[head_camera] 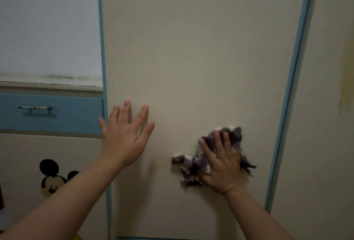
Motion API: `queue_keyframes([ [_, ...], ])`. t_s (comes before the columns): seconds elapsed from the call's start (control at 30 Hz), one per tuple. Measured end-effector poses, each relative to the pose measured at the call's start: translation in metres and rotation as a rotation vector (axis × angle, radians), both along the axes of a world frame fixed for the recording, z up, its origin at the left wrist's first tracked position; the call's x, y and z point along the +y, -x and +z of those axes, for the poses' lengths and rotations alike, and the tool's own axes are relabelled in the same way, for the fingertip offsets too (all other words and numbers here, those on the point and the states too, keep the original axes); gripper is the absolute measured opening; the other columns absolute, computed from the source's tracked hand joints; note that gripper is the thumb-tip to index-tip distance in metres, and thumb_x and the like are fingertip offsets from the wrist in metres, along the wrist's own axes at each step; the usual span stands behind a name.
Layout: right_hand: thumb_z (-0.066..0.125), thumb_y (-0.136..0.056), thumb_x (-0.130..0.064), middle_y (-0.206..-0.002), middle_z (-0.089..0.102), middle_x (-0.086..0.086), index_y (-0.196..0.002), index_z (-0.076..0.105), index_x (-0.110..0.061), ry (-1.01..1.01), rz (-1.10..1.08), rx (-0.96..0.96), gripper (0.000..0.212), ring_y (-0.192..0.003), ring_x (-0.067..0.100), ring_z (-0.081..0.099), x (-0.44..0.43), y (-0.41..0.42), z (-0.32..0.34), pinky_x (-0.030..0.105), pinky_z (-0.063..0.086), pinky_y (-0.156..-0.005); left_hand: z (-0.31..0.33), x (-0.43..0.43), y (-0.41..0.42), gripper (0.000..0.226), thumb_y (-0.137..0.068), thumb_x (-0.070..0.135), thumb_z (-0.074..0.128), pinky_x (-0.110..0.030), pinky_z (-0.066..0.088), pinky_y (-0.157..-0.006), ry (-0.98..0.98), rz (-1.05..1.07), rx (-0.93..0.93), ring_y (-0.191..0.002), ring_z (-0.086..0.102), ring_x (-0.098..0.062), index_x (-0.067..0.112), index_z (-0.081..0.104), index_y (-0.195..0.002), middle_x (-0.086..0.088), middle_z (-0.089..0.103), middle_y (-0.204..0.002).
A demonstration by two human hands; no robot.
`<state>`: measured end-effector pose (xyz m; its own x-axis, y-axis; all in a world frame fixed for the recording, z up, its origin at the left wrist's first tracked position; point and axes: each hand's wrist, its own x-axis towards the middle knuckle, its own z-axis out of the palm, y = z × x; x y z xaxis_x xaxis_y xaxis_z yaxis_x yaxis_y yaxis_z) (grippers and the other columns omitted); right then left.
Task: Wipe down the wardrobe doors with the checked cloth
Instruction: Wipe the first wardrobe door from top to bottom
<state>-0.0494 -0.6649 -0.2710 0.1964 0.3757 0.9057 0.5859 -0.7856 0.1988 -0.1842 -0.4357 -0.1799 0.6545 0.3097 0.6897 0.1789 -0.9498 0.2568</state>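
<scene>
Pressure should be even: right hand (220, 161), fingers spread flat, presses the bunched checked cloth (188, 163) low on the wardrobe door (191, 48). Left hand (124, 136), splayed, empty, rests on that door's left side.

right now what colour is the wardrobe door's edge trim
Light blue trim on a cream door, head view.

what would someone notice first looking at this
The right hand presses a crumpled cloth against the cream door, low and right of centre. The left hand is spread open before the same door, further left. A cartoon mouse sticker sits at lower left, under a blue drawer.
</scene>
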Motion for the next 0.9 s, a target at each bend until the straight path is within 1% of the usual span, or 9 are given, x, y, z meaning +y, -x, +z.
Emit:
queue_keyframes([
  [0.03, 0.045, -0.068, -0.059, -0.15, 0.024, 0.01, -0.137, 0.036, -0.03, 0.03, 0.004, -0.029, 0.075, -0.143, 0.024, -0.001, 0.017, 0.005, 0.002, 0.056, 0.021, -0.104, 0.002, 0.003, 0.004, 0.079, -0.069, 0.072, -0.006, -0.058, -0.002, -0.108, 0.01, -0.027, -0.014, -0.141, 0.003, -0.026, 0.044, 0.012, -0.141, -0.004, 0.008, -0.156],
  [0.13, 0.045, -0.068, -0.063, -0.15, 0.024, 0.007, -0.14, 0.034, -0.032, 0.13, 0.034, -0.082, 0.079, -0.143, 0.024, 0.001, 0.063, 0.019, 0.006, 0.054, 0.008, -0.108, 0.004, 0.009, 0.012, 0.071, -0.075, 0.07, 0.002, -0.057, -0.002, -0.109, 0.08, -0.132, -0.091, -0.141, 0.009, -0.023, 0.044, 0.009, -0.141, -0.003, 0.014, -0.154],
  [0.23, 0.046, -0.071, -0.063, -0.149, 0.026, 0.007, -0.141, 0.034, -0.03, 0.201, 0.073, -0.107, 0.078, -0.143, 0.025, 0.005, 0.109, 0.032, 0.011, 0.055, 0.008, -0.108, -0.012, 0.02, 0.016, 0.061, -0.085, 0.067, 0.02, -0.053, -0.003, -0.11, 0.059, -0.097, -0.061, -0.142, -0.001, -0.022, 0.045, 0.001, -0.139, -0.002, 0.0, -0.156],
  [0.4, 0.043, -0.074, -0.052, -0.15, 0.026, 0.003, -0.14, 0.036, -0.029, 0.34, 0.086, -0.092, 0.071, -0.141, 0.021, 0.01, 0.166, 0.056, 0.023, 0.05, 0.0, -0.109, -0.061, 0.037, 0.026, 0.08, -0.085, 0.054, 0.045, -0.055, -0.001, -0.11, -0.013, -0.038, 0.097, -0.141, -0.014, -0.025, 0.044, -0.019, -0.133, -0.001, -0.023, -0.152],
  [0.5, 0.031, -0.083, -0.05, -0.151, 0.026, 0.001, -0.143, 0.027, -0.027, 0.391, 0.022, -0.094, 0.065, -0.14, 0.02, 0.016, 0.183, 0.065, 0.023, 0.05, 0.0, -0.108, -0.085, 0.039, 0.031, 0.084, -0.084, 0.054, 0.047, -0.056, -0.001, -0.109, 0.008, -0.046, 0.12, -0.138, -0.022, -0.02, 0.044, -0.02, -0.133, 0.001, -0.029, -0.149],
  [0.6, 0.037, -0.085, -0.051, -0.151, 0.025, -0.003, -0.144, 0.024, -0.026, 0.483, -0.036, -0.134, 0.066, -0.14, 0.019, 0.021, 0.193, 0.069, 0.003, 0.051, -0.001, -0.107, -0.106, 0.04, 0.034, 0.084, -0.084, 0.056, 0.044, -0.056, -0.004, -0.109, -0.005, -0.008, 0.134, -0.133, -0.031, -0.018, 0.045, -0.024, -0.131, 0.002, -0.039, -0.143],
  [0.67, 0.042, -0.083, -0.052, -0.151, 0.027, -0.004, -0.144, 0.026, -0.025, 0.578, -0.037, -0.148, 0.068, -0.139, 0.019, 0.023, 0.197, 0.072, -0.017, 0.051, -0.004, -0.107, -0.118, 0.038, 0.035, 0.083, -0.084, 0.057, 0.042, -0.055, -0.007, -0.109, -0.005, -0.005, 0.172, -0.133, -0.032, -0.019, 0.046, -0.026, -0.13, 0.001, -0.039, -0.143],
  [0.8, 0.031, -0.084, -0.048, -0.151, 0.028, -0.001, -0.144, 0.025, -0.021, 0.703, -0.073, -0.164, 0.067, -0.139, 0.019, 0.022, 0.198, 0.073, -0.039, 0.051, -0.006, -0.106, -0.141, 0.032, 0.034, 0.084, -0.085, 0.059, 0.039, -0.052, -0.01, -0.109, 0.081, -0.014, 0.207, -0.134, -0.032, -0.023, 0.042, -0.029, -0.131, -0.004, -0.041, -0.141],
  [0.9, 0.032, -0.084, -0.046, -0.151, 0.028, -0.002, -0.143, 0.029, -0.022, 0.743, -0.004, -0.169, 0.064, -0.14, 0.019, 0.022, 0.187, 0.067, -0.045, 0.048, -0.006, -0.108, -0.151, 0.022, 0.032, 0.083, -0.086, 0.061, 0.035, -0.053, -0.009, -0.109, 0.148, 0.0, 0.196, -0.136, -0.027, -0.026, 0.042, -0.033, -0.128, -0.003, -0.044, -0.138],
])
